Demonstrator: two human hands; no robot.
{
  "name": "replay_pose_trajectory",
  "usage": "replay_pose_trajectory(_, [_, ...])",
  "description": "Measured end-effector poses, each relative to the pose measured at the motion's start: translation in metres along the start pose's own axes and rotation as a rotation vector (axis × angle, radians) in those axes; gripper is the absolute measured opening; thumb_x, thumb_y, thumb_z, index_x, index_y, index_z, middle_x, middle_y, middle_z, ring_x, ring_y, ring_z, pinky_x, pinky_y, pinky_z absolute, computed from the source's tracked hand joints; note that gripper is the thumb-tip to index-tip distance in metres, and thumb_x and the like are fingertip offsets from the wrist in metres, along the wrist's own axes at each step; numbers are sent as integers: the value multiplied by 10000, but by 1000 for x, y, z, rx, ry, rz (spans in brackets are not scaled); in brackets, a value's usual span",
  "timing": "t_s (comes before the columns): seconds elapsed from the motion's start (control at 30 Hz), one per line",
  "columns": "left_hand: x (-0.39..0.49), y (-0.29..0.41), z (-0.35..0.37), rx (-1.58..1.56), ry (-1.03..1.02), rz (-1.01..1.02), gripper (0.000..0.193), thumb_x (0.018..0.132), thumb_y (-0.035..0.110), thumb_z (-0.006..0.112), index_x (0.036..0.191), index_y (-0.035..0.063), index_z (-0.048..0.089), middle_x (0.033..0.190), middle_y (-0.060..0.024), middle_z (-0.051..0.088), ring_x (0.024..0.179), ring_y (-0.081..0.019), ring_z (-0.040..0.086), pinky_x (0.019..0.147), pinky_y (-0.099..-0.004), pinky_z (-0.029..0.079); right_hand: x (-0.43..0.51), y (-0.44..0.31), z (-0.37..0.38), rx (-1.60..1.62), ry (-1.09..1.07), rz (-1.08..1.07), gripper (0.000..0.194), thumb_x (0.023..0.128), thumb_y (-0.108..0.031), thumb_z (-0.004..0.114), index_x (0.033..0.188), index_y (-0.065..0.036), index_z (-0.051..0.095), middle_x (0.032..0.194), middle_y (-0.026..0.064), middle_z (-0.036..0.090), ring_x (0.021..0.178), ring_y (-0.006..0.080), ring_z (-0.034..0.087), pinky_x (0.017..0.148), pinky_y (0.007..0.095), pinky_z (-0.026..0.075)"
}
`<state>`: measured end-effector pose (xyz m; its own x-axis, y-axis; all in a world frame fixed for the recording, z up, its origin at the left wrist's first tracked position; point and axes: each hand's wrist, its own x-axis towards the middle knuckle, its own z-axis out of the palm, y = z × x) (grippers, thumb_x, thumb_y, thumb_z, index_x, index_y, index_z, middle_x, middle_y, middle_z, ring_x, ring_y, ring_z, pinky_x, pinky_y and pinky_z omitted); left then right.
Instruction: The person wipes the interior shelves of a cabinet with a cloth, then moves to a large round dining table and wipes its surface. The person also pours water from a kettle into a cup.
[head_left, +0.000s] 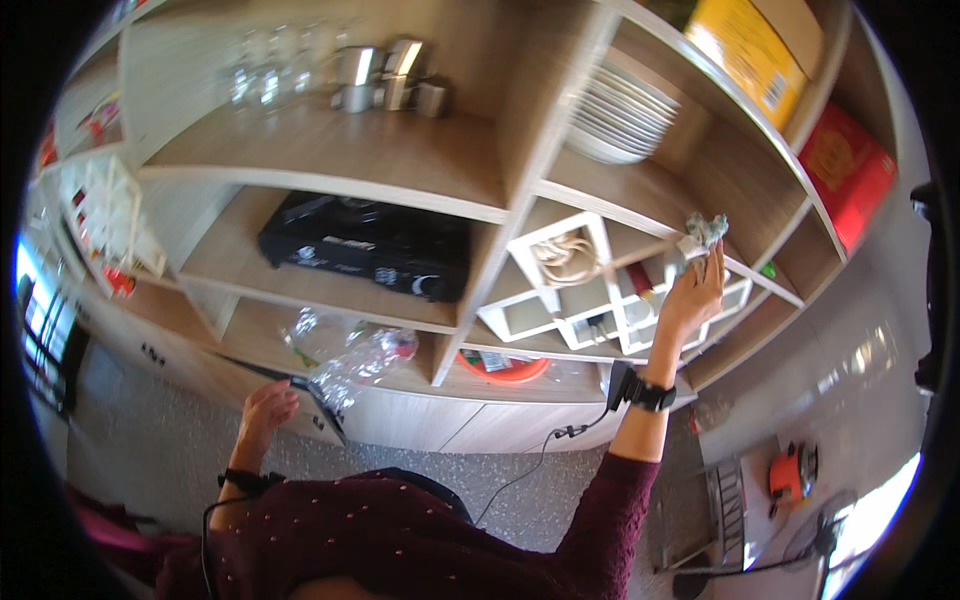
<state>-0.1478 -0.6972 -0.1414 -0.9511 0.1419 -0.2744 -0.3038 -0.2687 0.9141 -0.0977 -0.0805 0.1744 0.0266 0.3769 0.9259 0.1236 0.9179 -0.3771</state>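
My right hand (694, 296) grips a crumpled pale cloth (707, 229) at the front edge of a wooden shelf (615, 202) in the cabinet. Just below the cloth is a white lattice rack (559, 304), with a coil of pale cord (562, 259) in one of its cells. A dark red bottle-like thing (639, 280) lies in another cell, close to my wrist. My left hand (266, 412) hangs low, fingers loosely bent with nothing seen in them. Beside it stands an ajar lower cabinet door (321, 416); whether the fingertips touch it I cannot tell.
A stack of white plates (622, 112) stands above the rack. Left of it are a black portable stove (367, 244), metal cups (401, 71) and glasses (274, 67). Clear plastic wrapping (367, 364) overhangs a lower shelf beside an orange basin (506, 369). A cable (517, 476) trails from my right wrist strap.
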Motion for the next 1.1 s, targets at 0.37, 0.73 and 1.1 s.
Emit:
replay_pose_trajectory(0.37, [-1, 30, -7, 19, -91, 89, 386, 984, 243, 605, 1295, 15, 629, 1101, -119, 731, 993, -194, 697, 900, -318, 542, -115, -210, 23, 405, -103, -334, 573, 742, 185, 493, 1230, -16, 719, 1328, 178, 675, 1286, 368, 612, 1100, 447, 478])
replay_pose_trajectory(0.73, [-60, -19, -181, -300, 379, 108, 348, 959, 246, 686, 1226, 24, 674, 1000, -76, 741, 904, -164, 701, 814, -304, 545, -233, -417, 122, 451, -271, -520, 544, 854, 58, 548, 1397, 27, 573, 1517, 205, 501, 1485, 390, 382, 1216, 582, 258])
replay_pose_trajectory(1.1, [-132, -42, -267, -470, 584, 219, 289, 968, 233, 694, 1199, 61, 681, 987, -58, 736, 893, -155, 703, 781, -286, 555, -296, -642, 154, 993, -383, -516, 518, 776, 72, 647, 1288, -7, 658, 1355, 177, 614, 1298, 401, 538, 1197, 552, 323])
